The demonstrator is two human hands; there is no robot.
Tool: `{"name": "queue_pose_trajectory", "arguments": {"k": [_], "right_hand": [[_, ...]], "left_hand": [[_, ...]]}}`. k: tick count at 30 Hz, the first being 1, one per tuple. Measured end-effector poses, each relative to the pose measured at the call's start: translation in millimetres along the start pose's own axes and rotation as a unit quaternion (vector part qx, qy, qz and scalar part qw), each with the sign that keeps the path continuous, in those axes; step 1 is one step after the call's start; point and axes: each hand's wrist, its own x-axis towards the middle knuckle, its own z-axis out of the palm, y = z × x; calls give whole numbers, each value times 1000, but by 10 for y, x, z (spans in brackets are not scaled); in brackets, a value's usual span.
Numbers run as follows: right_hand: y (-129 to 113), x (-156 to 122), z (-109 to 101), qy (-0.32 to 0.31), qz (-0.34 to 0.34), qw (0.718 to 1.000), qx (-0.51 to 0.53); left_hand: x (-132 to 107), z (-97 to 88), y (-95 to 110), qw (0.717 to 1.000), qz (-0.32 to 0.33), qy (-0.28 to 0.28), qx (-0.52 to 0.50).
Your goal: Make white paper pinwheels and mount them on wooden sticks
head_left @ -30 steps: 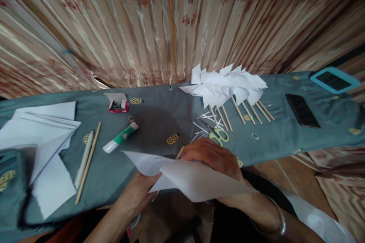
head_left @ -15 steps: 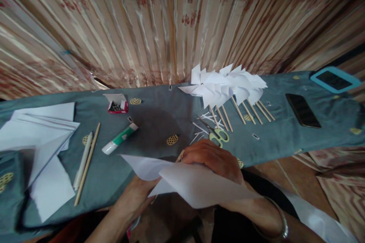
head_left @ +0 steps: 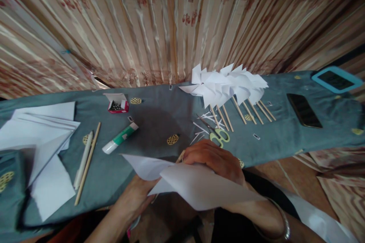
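A white paper pinwheel (head_left: 199, 184) with curled blades is held low, over the front edge of the table. From above, my right hand (head_left: 213, 159) is closed on it, fingers bent around its middle. A short piece of wooden stick (head_left: 180, 156) shows just beside those fingertips. My left hand (head_left: 144, 186) comes from below, closed about the pinwheel; the paper covers most of its fingers. Just beyond the right hand lie scissors (head_left: 219, 136) with green handles and thin paper strips (head_left: 199, 133).
Several finished pinwheels (head_left: 219, 87) lie on the cloth-covered table (head_left: 154, 121). Leftward are an open box of pins (head_left: 118, 105), a glue stick (head_left: 120, 138), a pen (head_left: 83, 161), a wooden stick (head_left: 88, 163) and paper sheets (head_left: 42, 125). A phone (head_left: 304, 111) and blue-framed device (head_left: 336, 79) lie right.
Both hands and the pinwheel stay almost in place; the paper blade near my right wrist has shifted very slightly. The view has moved a little.
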Motion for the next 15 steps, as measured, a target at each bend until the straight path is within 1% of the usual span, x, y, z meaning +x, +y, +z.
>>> {"name": "queue_pose_trajectory", "arguments": {"k": [4,8,15], "right_hand": [[-8,4,-7,-2,-2,1000,-4],[1,0,-7,-4,-9,1000,-8],[37,-35,0,-16,-10,1000,-9]], "left_hand": [[-6,-39,-29,1000,-2,-8,-4],[-8,-41,-26,1000,0,6,1],[0,-82,-53,999,-20,31,-15]]}}
